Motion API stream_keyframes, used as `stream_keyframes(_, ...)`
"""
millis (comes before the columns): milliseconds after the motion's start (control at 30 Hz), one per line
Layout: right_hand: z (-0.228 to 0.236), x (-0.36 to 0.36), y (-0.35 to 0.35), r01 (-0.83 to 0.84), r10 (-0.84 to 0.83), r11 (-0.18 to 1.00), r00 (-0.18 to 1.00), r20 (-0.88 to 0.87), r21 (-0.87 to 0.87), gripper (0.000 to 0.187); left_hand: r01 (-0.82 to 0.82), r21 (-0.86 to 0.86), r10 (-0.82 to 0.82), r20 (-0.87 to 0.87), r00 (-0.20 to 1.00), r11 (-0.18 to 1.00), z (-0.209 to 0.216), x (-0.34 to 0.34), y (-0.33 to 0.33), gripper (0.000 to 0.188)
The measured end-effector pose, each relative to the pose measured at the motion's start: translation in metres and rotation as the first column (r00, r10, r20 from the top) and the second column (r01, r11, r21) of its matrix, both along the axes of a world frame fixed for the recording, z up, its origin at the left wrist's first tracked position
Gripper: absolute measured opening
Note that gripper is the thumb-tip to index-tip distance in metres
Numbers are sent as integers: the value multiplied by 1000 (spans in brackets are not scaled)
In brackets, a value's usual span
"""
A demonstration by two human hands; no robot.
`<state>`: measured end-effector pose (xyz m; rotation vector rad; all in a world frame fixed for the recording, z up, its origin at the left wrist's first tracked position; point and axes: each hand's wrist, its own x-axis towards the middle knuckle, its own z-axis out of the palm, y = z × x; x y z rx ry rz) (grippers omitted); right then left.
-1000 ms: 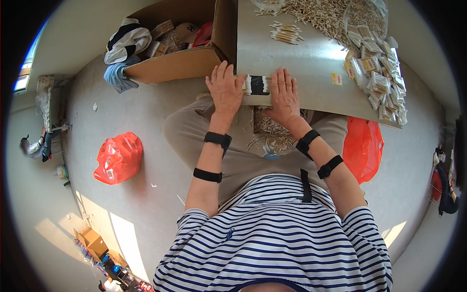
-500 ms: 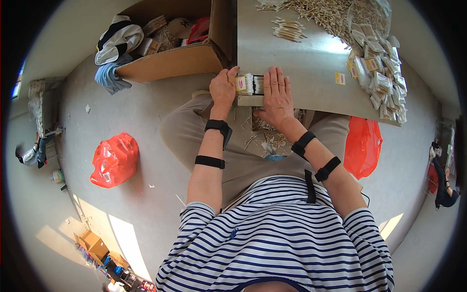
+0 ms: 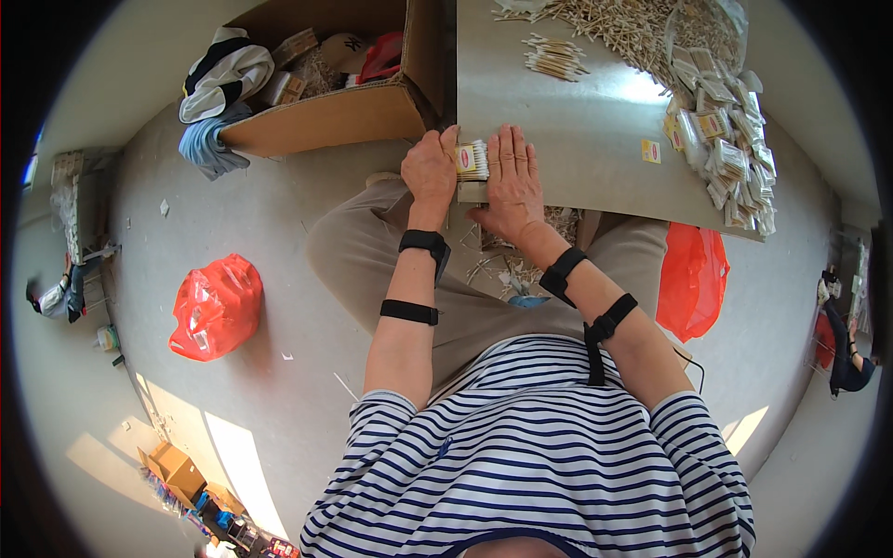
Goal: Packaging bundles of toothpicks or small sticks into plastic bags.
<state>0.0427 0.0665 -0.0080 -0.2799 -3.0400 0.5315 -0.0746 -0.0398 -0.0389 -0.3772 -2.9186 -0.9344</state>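
A: What are the hands holding?
B: The left hand is sitting curled at one end of a bundle of cotton swabs. Its fingertips are hiding, so I can't tell if it's gripping tight. The right hand is lying flat, fingers straight, and isn't closing on anything.
A: Where is the bundle lying?
B: On the table, right by its near left corner. Let's be pretending the bundle is the middle of a clock, with twelve pointing away from the person's tummy. The left hand is resting at nine o'clock, and the right hand is touching the bundle at three. A yellow card is showing on the bundle's left part.
A: What else is lying on the table?
B: A small bunch of swabs is lying at one o'clock, and a big loose heap is spreading out behind it. Lots of little packs are piling up far off at three.
A: And off the table?
B: A cardboard box is standing between nine and ten, and a red bag is sitting on the floor at eight.
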Motion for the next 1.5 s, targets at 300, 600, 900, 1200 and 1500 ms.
stream_keyframes(300,4,16,22,114,-116,992,993,37,48,138,23,-90,-32,-98,995,996,7,-1,-3,47)
stream_keyframes(600,5,7,11,107,-112,992,990,80,73,135,18,-54,-21,-39,999,998,2,-3,-3,48)
stream_keyframes(900,3,-1,0,27,-32,997,997,66,67,136,29,-29,-30,-46,998,999,6,-2,-1,48)
stream_keyframes(1200,2,-2,-2,54,-57,997,997,45,55,132,-156,352,165,5,986,923,17,4,-26,40)
stream_keyframes(1500,5,-3,-6,59,-63,997,996,68,56,130,-772,594,-95,802,590,223,7,40,-17,33)
